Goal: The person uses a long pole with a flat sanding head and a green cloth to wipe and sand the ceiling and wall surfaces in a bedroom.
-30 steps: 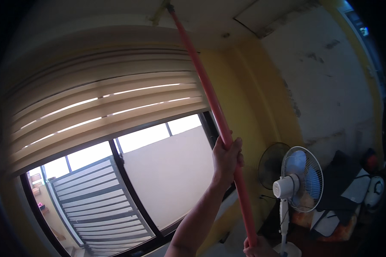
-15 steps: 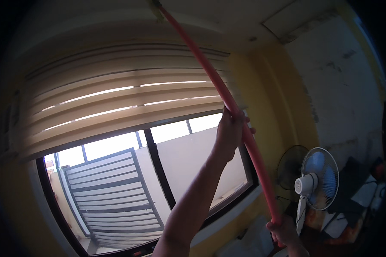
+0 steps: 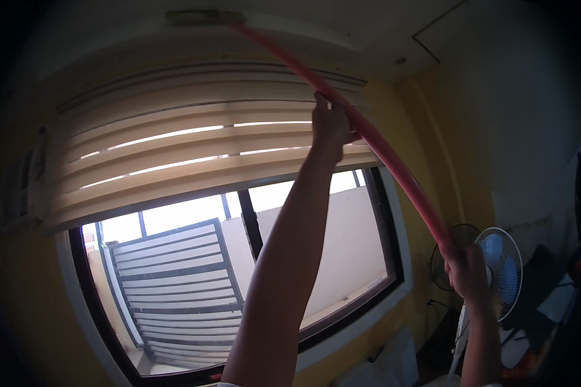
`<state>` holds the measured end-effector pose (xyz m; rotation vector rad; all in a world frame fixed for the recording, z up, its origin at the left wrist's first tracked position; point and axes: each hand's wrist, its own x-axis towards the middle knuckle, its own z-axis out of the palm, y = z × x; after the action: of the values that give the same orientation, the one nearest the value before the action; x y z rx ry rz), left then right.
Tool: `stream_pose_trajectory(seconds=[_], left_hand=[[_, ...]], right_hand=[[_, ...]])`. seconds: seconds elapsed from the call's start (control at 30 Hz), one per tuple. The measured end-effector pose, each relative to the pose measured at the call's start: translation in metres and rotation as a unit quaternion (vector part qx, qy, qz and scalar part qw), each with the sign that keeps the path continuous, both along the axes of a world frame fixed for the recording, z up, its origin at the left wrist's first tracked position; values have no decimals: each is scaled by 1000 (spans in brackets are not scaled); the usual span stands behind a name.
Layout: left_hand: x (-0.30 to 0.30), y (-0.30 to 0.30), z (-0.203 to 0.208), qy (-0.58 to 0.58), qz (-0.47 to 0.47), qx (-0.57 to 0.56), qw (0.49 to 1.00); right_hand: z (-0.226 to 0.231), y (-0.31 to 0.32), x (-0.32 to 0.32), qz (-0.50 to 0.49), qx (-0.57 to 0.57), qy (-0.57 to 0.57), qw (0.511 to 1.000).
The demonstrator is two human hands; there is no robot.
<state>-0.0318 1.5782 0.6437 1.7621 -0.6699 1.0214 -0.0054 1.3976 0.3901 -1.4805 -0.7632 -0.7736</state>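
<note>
A long red pole (image 3: pixel 403 177) slants up from lower right to upper left across the window. At its top is a wide yellowish-green head (image 3: pixel 203 17), against or close to the ceiling; it is too dim to tell its kind or whether it touches. High up in front of the blind, my left hand (image 3: pixel 332 126) is closed around the upper part of the pole. My right hand (image 3: pixel 466 274) grips the lower end, in front of the white fan.
A striped beige blind (image 3: pixel 193 142) hangs over a dark-framed window (image 3: pixel 250 216), with a slatted gate (image 3: pixel 177 290) outside. A white fan (image 3: pixel 500 271) stands at the right beside cluttered items. An air conditioner (image 3: pixel 24 187) is on the left wall. A whitish panel (image 3: pixel 384 361) sits below the window.
My left hand has risen and moved slightly left. My right hand has come up and right with the pole's lower end. The pole leans more, and its head has turned broadside along the ceiling.
</note>
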Motion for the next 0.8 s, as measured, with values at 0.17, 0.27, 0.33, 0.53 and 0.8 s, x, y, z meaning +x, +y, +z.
stream_pose_trajectory(seconds=[0.17, 0.27, 0.33, 0.53, 0.8], left_hand=[[2, 25, -51, 5, 70, 80, 994], [30, 15, -152, 145, -4, 129, 981], [26, 28, -228, 153, -172, 36, 973], [25, 31, -288, 148, -327, -191, 914], [74, -22, -248, 70, -250, -328, 908]], right_hand=[[70, 26, 5, -43, 7, -138, 989], [68, 41, 11, -105, -43, -104, 988], [71, 75, -3, -49, -89, -113, 988], [83, 140, -5, -81, -69, -226, 968], [210, 178, 43, -165, -154, -246, 943]])
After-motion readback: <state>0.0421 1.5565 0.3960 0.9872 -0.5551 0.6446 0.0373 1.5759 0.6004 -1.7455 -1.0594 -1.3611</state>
